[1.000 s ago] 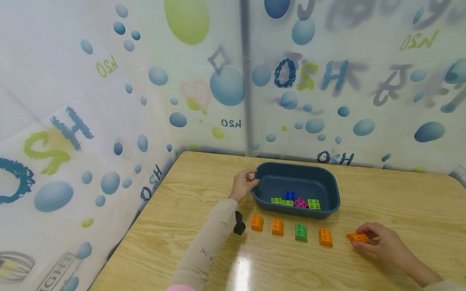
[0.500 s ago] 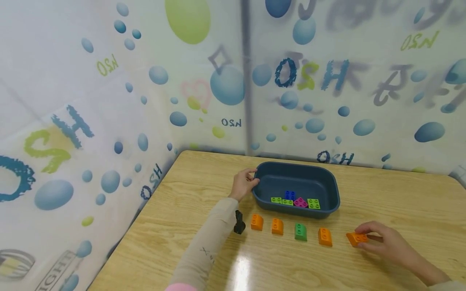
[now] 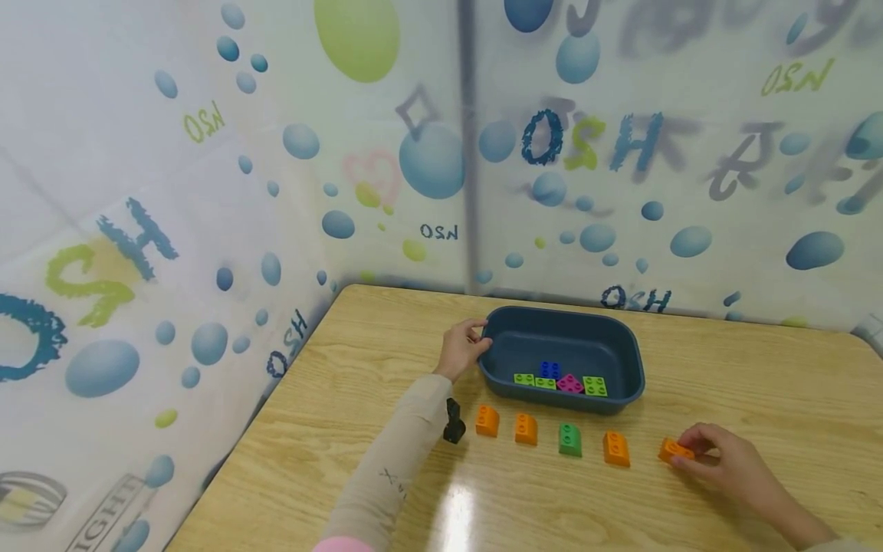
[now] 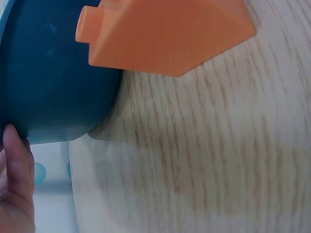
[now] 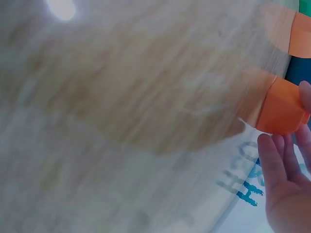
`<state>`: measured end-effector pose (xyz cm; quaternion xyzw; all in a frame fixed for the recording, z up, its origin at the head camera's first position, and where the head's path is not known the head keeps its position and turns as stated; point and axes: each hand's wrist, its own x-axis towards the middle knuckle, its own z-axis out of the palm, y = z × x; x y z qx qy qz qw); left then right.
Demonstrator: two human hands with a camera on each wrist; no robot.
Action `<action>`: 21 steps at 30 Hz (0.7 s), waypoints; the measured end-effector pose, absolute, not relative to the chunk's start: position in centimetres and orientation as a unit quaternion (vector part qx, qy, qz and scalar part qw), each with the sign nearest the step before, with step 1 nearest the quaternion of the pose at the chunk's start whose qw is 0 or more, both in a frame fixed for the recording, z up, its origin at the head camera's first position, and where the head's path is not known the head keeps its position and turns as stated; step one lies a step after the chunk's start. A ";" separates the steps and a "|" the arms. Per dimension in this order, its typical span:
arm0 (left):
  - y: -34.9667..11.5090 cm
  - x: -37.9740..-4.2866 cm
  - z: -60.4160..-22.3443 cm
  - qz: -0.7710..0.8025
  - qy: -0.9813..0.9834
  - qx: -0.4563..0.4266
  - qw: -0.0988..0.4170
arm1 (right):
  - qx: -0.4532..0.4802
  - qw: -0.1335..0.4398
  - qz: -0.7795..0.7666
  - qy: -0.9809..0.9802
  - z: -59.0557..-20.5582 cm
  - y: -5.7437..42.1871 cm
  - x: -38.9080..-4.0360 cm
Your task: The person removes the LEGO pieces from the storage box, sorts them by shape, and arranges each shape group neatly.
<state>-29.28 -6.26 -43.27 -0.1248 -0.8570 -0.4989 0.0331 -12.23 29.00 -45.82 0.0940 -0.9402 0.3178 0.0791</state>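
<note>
A dark blue plastic basin [image 3: 562, 322] sits at the back of the table; my left hand [image 3: 461, 350] holds its left end by the rim. In the left wrist view a finger [image 4: 18, 160] of that hand lies at the basin's edge. My right hand [image 3: 727, 464] pinches an orange toy building block [image 3: 674, 451] with a sloped side between thumb and fingertips, close over the wood at the right end of a row. The right wrist view shows this orange block [image 5: 282, 107] low at the table, fingers beside it.
In the row stand orange blocks [image 3: 487, 422] [image 3: 526, 430] [image 3: 616, 449] and a green block [image 3: 569, 440]. Lime, blue and magenta blocks [image 3: 569, 384] lie in the basin. A small black object [image 3: 453, 423] is beside my left sleeve. A printed curtain [image 3: 586, 192] hangs behind the table [image 3: 759, 376].
The orange block in my right hand has turned, from its pointed end showing at the left to sitting more squarely. My left hand and the basin stay in place.
</note>
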 end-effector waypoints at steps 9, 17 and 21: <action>-6.2 -29.3 -43.2 -0.493 -0.860 -0.123 0.032 | 0.166 0.035 0.390 -0.905 -45.1 30.7 -12.7; -6.3 -29.2 -42.9 -0.488 -0.863 -0.126 0.035 | 0.301 -0.023 0.443 -0.844 -45.6 31.6 -13.6; -6.2 -29.2 -42.9 -0.490 -0.862 -0.126 0.032 | 0.292 -0.029 0.431 -0.854 -45.6 31.4 -13.6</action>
